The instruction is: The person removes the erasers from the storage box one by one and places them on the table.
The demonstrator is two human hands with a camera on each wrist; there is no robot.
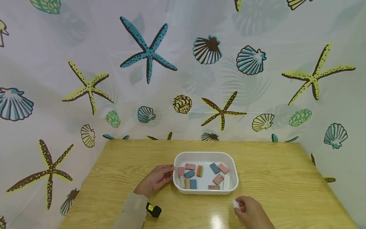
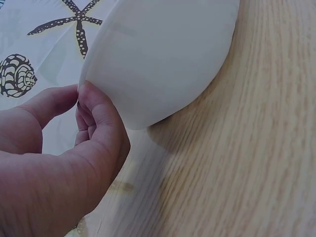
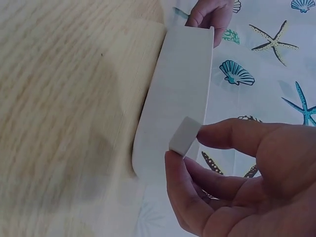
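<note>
A white plastic tray (image 1: 206, 192) with rounded corners stands on the table, holding several erasers. Pink ones such as this pink eraser (image 1: 223, 168), a blue eraser (image 1: 214, 168), an orange-and-green eraser (image 1: 199, 171) and a long white eraser (image 1: 226, 182) lie spread across its floor. At the tray's left side my left hand (image 1: 158, 178) pinches the rim between thumb and fingers, as the left wrist view shows. In front of the tray's right corner, my right hand (image 1: 250, 208) pinches a white block-shaped eraser (image 3: 185, 136) between thumb and fingertips, outside the tray.
The wooden table (image 1: 286, 178) extends on both sides of the tray. A patterned cloth (image 1: 194, 79) with starfish and shells hangs behind it and along both sides. My left wrist wears a black strap with a small device (image 1: 154, 210).
</note>
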